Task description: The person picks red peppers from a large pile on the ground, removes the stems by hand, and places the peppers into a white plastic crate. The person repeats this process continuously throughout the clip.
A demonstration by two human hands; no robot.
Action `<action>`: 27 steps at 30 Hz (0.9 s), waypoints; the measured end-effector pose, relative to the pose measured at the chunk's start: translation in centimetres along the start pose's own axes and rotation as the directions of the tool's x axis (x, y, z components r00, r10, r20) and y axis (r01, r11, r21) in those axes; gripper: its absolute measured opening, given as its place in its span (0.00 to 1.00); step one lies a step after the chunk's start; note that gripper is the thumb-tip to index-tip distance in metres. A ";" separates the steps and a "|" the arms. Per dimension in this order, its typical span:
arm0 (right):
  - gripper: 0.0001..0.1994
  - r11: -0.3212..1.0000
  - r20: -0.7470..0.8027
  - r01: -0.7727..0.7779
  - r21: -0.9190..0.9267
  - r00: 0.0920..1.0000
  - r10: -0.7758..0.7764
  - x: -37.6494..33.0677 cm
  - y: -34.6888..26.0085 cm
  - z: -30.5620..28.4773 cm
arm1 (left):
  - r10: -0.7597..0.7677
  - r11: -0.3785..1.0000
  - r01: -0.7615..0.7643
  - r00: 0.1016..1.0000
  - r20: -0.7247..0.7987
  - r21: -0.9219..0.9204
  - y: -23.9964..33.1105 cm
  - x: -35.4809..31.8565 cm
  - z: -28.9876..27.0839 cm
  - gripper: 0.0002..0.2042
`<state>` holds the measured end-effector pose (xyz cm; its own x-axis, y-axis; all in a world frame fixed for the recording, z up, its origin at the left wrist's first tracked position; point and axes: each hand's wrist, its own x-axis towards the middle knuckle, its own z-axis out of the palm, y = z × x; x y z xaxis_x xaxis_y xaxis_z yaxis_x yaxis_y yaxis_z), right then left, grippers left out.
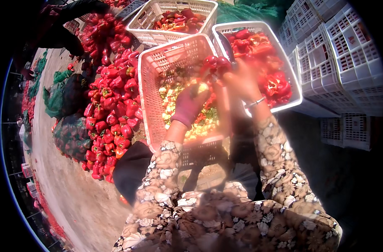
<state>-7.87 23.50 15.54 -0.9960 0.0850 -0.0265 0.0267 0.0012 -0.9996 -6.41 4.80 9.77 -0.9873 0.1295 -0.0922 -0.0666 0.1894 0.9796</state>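
My left hand point(189, 105), in a purple glove, is over a pinkish crate point(151, 98). Its fingers are closed around a pale lump point(203, 87) that looks like a pepper core. Many pale cores and seeds point(172, 98) lie in that crate with bits of red. My bare right hand point(243, 80), smeared by motion, hangs where the crate meets a white tub point(298, 90). Its fingers close on a red pepper point(216, 65). A dark, narrow shape point(225, 45) shows above the hand; I cannot tell what it is. Opened red peppers point(277, 86) fill the tub.
Whole red peppers point(111, 113) are heaped left of the crate, beside full green net sacks point(71, 134). Another white crate point(134, 27) with cut peppers stands behind. White crates point(353, 46) are stacked at right. A person in dark clothes point(59, 31) is at upper left.
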 end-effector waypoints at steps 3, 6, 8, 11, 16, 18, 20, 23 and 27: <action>0.21 0.980 -0.059 0.044 -0.193 0.997 -0.056 -0.2 -0.6 -0.8 | -0.390 0.873 0.353 0.919 -0.049 -0.337 2.7 0.0 0.5 0.10; 0.20 0.993 -0.037 0.052 -0.107 0.998 -0.056 0.0 -1.3 -1.7 | -0.368 0.907 0.301 0.907 -0.204 -0.296 -1.9 1.3 -2.7 0.11; 0.19 0.994 -0.059 0.011 -0.106 0.998 -0.017 0.1 -1.0 -3.1 | -0.409 0.887 0.347 0.896 -0.170 -0.304 -2.8 0.9 -2.9 0.12; 0.18 0.998 -0.117 0.001 -0.064 0.993 -0.009 0.2 -0.2 -3.4 | -0.381 0.924 0.378 0.909 -0.168 -0.052 -4.2 0.2 -3.3 0.19; 0.14 0.995 -0.213 -0.079 0.066 0.973 0.091 0.2 -0.2 -5.5 | -0.172 0.886 0.272 0.945 -0.279 0.375 -6.5 -1.0 -4.2 0.32; 0.13 0.999 -0.353 -0.031 -0.023 0.935 0.021 0.8 0.6 -8.5 | -0.258 0.938 0.307 0.928 -0.271 0.160 -5.5 -0.9 -3.8 0.30; 0.13 0.992 -0.457 0.102 -0.071 0.881 -0.124 1.3 0.7 -11.2 | -0.337 0.939 0.345 0.918 -0.208 0.004 -5.3 -1.1 -4.0 0.27; 0.18 0.810 -0.608 -0.108 -0.576 0.718 -0.338 2.1 3.6 -19.1 | -0.387 0.918 0.396 0.907 -0.166 0.022 -4.7 -1.8 -3.9 0.26; 0.19 0.882 -0.716 -0.150 -0.446 0.651 -0.252 3.8 7.6 -25.1 | -0.392 0.916 0.402 0.892 -0.224 -0.004 -6.8 -2.9 -4.7 0.24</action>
<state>-9.28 48.80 7.97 -0.5943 0.7686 0.2370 0.2107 0.4331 -0.8764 -3.74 -1.47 4.27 -0.8869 -0.1772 -0.4266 -0.4583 0.2214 0.8608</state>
